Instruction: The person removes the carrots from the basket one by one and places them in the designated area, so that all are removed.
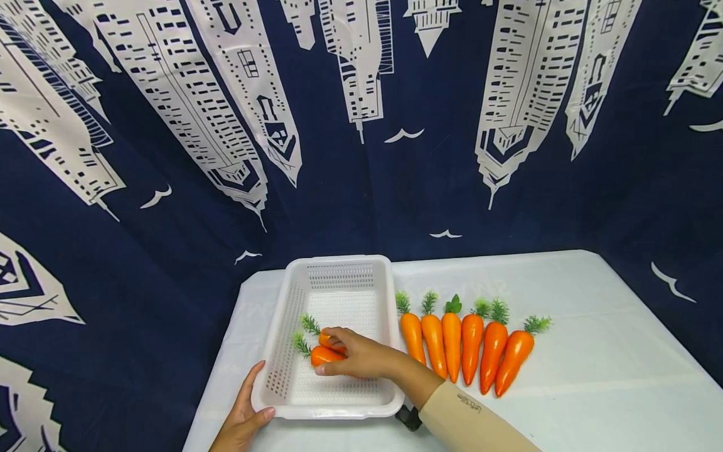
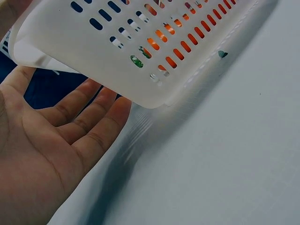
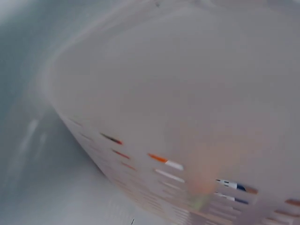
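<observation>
A white perforated plastic basket (image 1: 339, 411) stands on the table with two orange toy carrots inside, their green tufts pointing left. The front carrot (image 1: 326, 356) lies between the thumb and fingers of my right hand (image 1: 361, 355), which reaches in over the right rim. Just behind it is the other carrot (image 1: 329, 339), partly covered by the fingers. My left hand (image 1: 244, 411) holds the basket's front left corner, thumb at the front and fingers along the left side. In the left wrist view, the fingertips (image 2: 123, 104) reach under the rim.
Several more carrots (image 1: 452, 345) lie in a row right of the basket, tufts toward the back. A small black object (image 1: 409, 417) shows by the basket's front right corner. A dark blue cloth (image 1: 361, 207) with white buildings hangs behind the white table (image 1: 610, 351).
</observation>
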A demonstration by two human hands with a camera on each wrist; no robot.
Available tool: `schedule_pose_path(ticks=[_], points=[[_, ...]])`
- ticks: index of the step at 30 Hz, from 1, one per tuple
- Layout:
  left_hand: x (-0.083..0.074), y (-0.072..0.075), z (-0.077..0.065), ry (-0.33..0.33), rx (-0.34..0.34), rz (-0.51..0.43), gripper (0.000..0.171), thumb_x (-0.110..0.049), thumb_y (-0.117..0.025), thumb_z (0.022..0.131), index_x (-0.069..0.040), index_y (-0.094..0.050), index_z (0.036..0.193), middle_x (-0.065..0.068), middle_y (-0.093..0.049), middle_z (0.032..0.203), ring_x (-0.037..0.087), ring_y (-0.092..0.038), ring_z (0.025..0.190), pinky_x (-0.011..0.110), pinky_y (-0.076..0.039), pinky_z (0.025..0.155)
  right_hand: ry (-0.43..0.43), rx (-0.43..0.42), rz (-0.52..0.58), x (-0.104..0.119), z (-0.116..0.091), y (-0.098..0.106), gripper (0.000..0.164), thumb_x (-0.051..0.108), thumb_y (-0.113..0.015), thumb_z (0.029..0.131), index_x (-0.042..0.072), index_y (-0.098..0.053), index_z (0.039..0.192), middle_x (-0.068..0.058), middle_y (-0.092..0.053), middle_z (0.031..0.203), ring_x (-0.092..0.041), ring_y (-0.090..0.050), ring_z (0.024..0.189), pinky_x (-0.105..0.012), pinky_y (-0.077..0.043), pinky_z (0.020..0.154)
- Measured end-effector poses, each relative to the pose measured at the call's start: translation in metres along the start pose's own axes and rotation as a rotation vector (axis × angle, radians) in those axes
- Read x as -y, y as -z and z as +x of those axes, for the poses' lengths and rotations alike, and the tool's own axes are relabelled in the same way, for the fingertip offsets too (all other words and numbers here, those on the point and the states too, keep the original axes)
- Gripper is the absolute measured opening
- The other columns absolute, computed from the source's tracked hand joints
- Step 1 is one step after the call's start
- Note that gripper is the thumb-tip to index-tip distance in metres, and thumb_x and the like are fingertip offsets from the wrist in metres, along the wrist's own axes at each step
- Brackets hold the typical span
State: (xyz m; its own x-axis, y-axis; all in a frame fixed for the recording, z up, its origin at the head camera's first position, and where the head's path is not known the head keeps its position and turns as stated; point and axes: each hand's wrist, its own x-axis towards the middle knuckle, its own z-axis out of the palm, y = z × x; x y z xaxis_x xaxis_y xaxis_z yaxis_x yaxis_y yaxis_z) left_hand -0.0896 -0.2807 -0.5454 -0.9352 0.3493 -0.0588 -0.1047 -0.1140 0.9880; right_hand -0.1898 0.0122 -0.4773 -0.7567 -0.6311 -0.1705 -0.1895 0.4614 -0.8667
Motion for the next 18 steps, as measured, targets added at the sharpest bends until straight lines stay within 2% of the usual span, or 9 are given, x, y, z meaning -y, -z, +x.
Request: schedule_pose_path(ticks=[6, 9, 18], points=[[-0.0007, 0.0, 0.0004, -0.017, -0.007, -0.004, 0.091, -0.002, -0.053, 0.099, -0.024, 0.008, 0.162, 0.008, 0.017, 0.157, -0.017, -0.037, 0.125, 0.015, -0.041, 0.102, -0.039, 0.062, -0.102, 0.0023, 0.0017, -0.0023, 0.096, 0.063, -0.074, 0.082, 0.021, -0.033, 0.157, -0.001, -0.046, 0.152, -0.018, -0.045, 0.141, -0.047, -0.036, 0.117], [-0.0013, -0.0002, 0.0005, -0.027, 0.001, -0.013, 0.091, -0.001, -0.053, 0.098, -0.024, 0.008, 0.162, 0.011, 0.021, 0.157, -0.016, -0.036, 0.125, 0.016, -0.041, 0.101, -0.055, 0.089, -0.113, 0.0008, 0.003, -0.0043, 0.099, 0.063, -0.076, 0.08, 0.023, -0.031, 0.159, 0.001, -0.041, 0.156, -0.017, -0.042, 0.143, -0.047, -0.034, 0.118], [-0.0012, -0.0006, 0.0004, 0.012, -0.04, 0.023, 0.092, -0.003, -0.056, 0.098, -0.025, 0.005, 0.162, 0.007, 0.012, 0.156, -0.017, -0.036, 0.124, 0.016, -0.042, 0.1, -0.102, 0.13, -0.179, 0.0042, 0.0015, -0.0085, 0.103, 0.056, -0.084, 0.075, 0.026, -0.031, 0.158, 0.0, -0.034, 0.163, -0.021, -0.035, 0.148, -0.05, -0.033, 0.119]])
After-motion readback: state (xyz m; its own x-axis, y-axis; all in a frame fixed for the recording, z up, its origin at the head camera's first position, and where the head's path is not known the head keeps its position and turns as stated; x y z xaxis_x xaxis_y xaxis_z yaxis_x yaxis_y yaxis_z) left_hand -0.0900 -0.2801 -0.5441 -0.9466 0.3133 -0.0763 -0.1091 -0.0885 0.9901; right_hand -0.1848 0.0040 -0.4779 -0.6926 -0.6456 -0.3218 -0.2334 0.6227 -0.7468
